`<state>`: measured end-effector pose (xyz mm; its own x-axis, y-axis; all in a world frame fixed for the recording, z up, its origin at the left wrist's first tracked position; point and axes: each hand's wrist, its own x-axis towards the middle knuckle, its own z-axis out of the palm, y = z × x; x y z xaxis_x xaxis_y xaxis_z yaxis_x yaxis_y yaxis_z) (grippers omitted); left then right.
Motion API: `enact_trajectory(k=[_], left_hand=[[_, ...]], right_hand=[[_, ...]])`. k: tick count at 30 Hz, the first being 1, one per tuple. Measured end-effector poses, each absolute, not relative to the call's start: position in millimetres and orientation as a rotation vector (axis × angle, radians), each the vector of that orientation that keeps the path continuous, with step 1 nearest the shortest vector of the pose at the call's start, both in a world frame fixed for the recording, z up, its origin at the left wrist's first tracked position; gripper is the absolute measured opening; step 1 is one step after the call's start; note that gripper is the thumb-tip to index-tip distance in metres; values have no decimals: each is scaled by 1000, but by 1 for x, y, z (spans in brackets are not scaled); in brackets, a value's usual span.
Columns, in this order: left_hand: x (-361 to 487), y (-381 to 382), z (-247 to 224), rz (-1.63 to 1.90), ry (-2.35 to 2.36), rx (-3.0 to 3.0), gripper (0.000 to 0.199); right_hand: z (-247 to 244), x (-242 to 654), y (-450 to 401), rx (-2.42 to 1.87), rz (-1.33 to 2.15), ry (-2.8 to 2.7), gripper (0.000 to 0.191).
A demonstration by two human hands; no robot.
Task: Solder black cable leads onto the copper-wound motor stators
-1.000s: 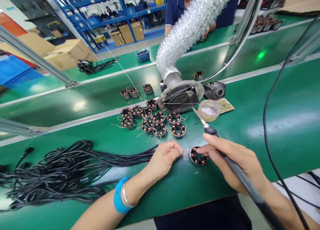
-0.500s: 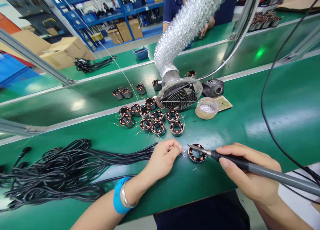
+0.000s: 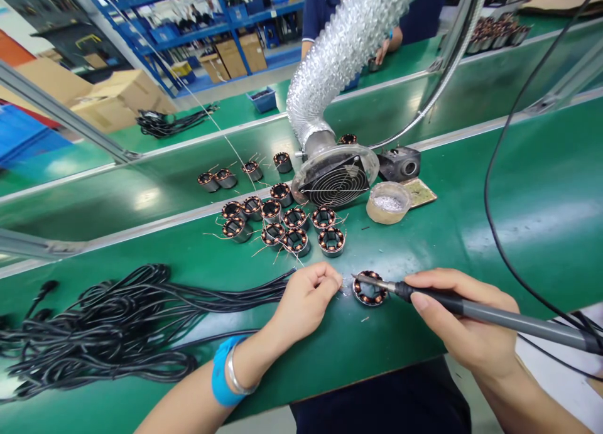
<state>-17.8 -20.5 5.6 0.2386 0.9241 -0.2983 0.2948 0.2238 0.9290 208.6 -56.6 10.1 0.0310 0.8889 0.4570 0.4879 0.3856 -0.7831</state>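
My right hand (image 3: 471,321) grips a soldering iron (image 3: 452,302) like a pen. The iron's tip reaches left over the rim of a ring-shaped motor stator (image 3: 370,298) with copper windings, lying on the green bench. Just left of that stator, my left hand (image 3: 308,296) is closed in a pinch on thin wires (image 3: 343,286), whose fine ends stick out past the fingertips. A pale thin strand comes down from the upper left to this hand. Black cables (image 3: 235,298) run up to the hand from the left; their ends are partly hidden behind it.
More stators (image 3: 295,241) stand in a group beyond my left hand. Behind them is a fume extractor (image 3: 336,179) with a silver duct. A bowl of solder bits (image 3: 389,203) and an iron stand (image 3: 400,164) sit to its right. Across the bench a person (image 3: 315,13) works.
The view has shifted slightly. My right hand and the soldering iron have moved a little left, with the tip still at the stator's left rim. My left hand keeps its pinch.
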Motion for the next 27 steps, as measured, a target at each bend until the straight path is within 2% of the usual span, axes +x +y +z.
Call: enact_trajectory(k=[27], left_hand=[[-17,-21,6,630,1308,1387,30]], right_hand=[[22,195,-54,-1071,506,-1704,13]])
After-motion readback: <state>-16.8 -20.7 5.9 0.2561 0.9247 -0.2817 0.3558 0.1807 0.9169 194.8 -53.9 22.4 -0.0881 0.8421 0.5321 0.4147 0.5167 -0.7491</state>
